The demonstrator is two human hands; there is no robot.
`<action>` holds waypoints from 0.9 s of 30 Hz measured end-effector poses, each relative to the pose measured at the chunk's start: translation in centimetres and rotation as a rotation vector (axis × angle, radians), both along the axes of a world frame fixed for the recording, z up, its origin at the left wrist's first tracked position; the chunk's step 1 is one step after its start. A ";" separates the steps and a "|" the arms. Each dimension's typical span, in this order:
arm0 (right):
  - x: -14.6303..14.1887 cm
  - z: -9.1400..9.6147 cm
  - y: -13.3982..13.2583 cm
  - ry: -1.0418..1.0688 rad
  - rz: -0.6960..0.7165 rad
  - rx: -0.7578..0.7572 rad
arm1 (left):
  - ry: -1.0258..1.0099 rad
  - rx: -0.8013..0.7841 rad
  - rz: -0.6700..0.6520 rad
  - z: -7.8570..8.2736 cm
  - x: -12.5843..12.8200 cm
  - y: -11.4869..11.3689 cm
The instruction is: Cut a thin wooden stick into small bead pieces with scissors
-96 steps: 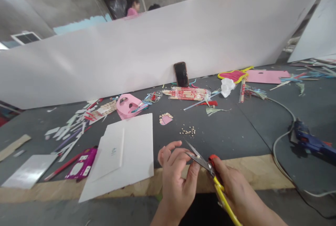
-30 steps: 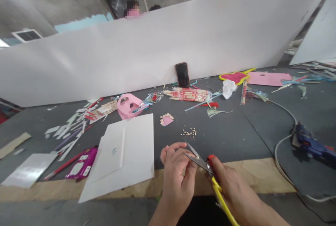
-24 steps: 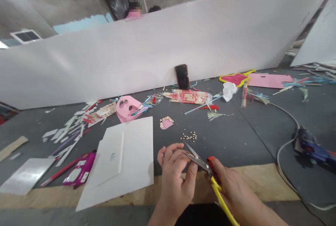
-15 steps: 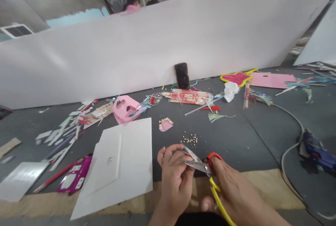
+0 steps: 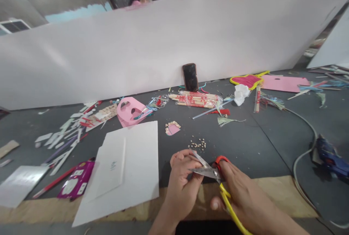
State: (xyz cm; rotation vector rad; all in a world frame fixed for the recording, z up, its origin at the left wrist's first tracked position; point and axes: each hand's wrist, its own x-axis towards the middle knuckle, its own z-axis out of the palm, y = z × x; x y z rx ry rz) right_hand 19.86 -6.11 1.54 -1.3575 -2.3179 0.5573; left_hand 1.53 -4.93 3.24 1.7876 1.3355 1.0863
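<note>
My right hand (image 5: 240,187) grips scissors (image 5: 208,171) with one red and one yellow handle. Their blades are spread apart and point at my left hand (image 5: 184,180). The fingers of my left hand are curled together at the blades, and whatever they pinch is too small or hidden. Just beyond the fingertips lie several small pale beads or cut bits (image 5: 200,144). Farther off is a small pink piece (image 5: 173,129) with pale bits along its curved edge.
White sheets (image 5: 141,162) and a purple packet (image 5: 76,180) lie to the left. Wrapped chopsticks (image 5: 196,99) and a leaning phone (image 5: 190,77) are before the white partition (image 5: 163,49). A blue glue gun (image 5: 331,158) with its grey cable (image 5: 297,155) sits right.
The fingers of my left hand have curled in closer together by the blades. The scissors stay spread, and the view has shifted slightly.
</note>
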 end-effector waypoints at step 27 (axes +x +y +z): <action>-0.6 0.1 1.4 -0.153 -0.065 -0.364 | 0.235 0.213 0.251 -1.3 0.9 1.3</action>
